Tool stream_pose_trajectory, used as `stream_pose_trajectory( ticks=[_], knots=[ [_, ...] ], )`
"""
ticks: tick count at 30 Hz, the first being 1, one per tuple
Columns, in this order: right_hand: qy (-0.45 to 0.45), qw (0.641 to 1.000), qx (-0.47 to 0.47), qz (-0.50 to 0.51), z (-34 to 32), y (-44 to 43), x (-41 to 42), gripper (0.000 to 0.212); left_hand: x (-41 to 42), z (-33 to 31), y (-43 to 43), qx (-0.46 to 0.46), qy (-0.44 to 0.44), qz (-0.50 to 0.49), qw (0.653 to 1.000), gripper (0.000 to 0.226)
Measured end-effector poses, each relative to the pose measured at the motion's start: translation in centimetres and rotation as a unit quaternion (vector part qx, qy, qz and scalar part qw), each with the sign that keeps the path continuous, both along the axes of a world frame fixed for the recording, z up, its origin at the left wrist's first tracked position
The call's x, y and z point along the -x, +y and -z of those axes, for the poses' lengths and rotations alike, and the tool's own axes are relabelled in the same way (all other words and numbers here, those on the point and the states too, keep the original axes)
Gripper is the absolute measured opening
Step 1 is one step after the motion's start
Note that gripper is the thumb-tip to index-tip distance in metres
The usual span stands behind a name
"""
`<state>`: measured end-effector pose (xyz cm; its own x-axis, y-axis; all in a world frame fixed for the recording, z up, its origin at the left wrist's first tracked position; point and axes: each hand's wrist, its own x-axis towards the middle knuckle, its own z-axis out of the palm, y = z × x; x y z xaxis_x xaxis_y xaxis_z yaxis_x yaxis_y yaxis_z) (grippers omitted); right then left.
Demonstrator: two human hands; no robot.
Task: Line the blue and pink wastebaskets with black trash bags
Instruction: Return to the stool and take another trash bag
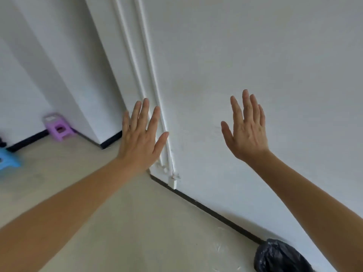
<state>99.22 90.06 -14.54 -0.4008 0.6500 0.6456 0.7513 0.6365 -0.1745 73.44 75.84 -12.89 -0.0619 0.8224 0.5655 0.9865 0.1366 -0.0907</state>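
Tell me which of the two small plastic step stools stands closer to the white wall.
The small purple plastic step stool, tucked into the corner against the white wall. The small blue plastic step stool sits farther out on the floor, cut by the left edge.

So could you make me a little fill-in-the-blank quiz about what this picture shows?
1. Both the left hand and the right hand are held up with fingers spread, holding ____.
2. The small stool by the far wall is ____ in colour.
3. The bag at the bottom right, near the wall, is ____ in colour.
4. The stool at the left edge is ____ in colour.

Missing words: nothing; purple; black; blue
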Motion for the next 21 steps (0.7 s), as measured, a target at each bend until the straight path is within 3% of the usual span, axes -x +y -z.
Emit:
stream_pose_trajectory(
  ticks=[6,12,21],
  knots=[
    [0.011,0.975,-0.078,-0.206,-4.9,-10.4,25.3,0.064,18.3,-3.5,-19.4,-0.048,0.030,-0.176,0.983,0.068],
    [-0.026,0.934,-0.119,-0.335,-7.7,-24.2,49.4,0.064,33.7,-6.0,-37.2,-0.110,0.013,-0.345,0.932,0.067],
    [-0.014,0.883,-0.101,-0.457,-7.1,-34.6,71.8,0.064,50.2,-5.1,-44.6,-0.127,-0.020,-0.426,0.895,0.067]
  ],
)
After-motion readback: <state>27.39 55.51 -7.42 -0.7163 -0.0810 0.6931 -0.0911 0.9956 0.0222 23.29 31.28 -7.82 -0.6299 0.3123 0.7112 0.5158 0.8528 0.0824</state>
